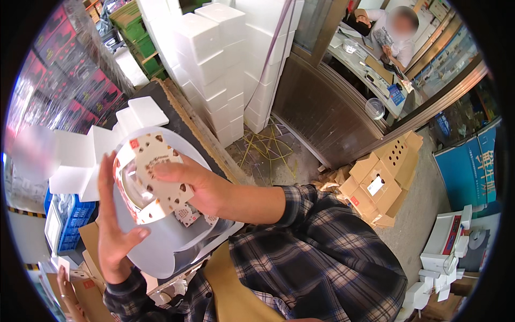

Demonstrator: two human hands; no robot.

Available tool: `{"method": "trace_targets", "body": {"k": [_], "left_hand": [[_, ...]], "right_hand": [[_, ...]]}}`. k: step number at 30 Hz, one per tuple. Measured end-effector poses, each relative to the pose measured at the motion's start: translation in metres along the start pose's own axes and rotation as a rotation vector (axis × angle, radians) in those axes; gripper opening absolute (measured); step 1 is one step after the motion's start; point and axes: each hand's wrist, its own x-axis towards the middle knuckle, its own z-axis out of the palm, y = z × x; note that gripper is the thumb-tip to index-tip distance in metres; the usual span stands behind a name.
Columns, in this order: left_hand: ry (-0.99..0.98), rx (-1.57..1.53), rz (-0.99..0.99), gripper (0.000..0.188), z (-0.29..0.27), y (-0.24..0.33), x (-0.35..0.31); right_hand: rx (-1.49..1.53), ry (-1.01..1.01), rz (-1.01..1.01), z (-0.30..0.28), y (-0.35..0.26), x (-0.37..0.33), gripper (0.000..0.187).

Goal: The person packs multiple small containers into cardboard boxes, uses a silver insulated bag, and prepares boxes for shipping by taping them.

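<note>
My right hand (pixel 201 185) grips a printed paper carton (pixel 155 166), thumb lying across its face. The carton is pale with brown and orange spots and has a rounded opening or clear window on its left side; what lies inside is hard to make out. My left hand (pixel 115 225) is held upright by the carton's left edge, fingers stretched and thumb apart. Whether its fingertips touch the carton is unclear. Beneath both hands is a large whitish round tub (pixel 150 252). Inside it lies at least one similar printed packet (pixel 188 214), partly hidden by my right wrist.
White foam boxes (pixel 206 59) are stacked ahead. Foam pieces (pixel 75 155) and a blue crate (pixel 75 220) stand left. Yellow straps (pixel 268 147) litter the floor, and an opened cardboard box (pixel 381 182) sits right. Another person's hand (pixel 67 295) shows lower left; someone (pixel 394 40) sits behind a window.
</note>
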Motion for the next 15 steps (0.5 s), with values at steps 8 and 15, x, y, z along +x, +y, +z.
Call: {"method": "trace_targets", "body": {"k": [8, 15], "left_hand": [[-0.17, 0.954, 0.274, 0.109, 0.023, 0.098, 0.042], [-0.023, 0.969, 0.147, 0.09, -0.003, 0.062, 0.034]], "right_hand": [[-0.889, 0.201, -0.158, -0.004, -0.026, 0.031, 0.099], [-0.792, -0.001, 0.005, -0.007, -0.024, 0.036, 0.105]]}}
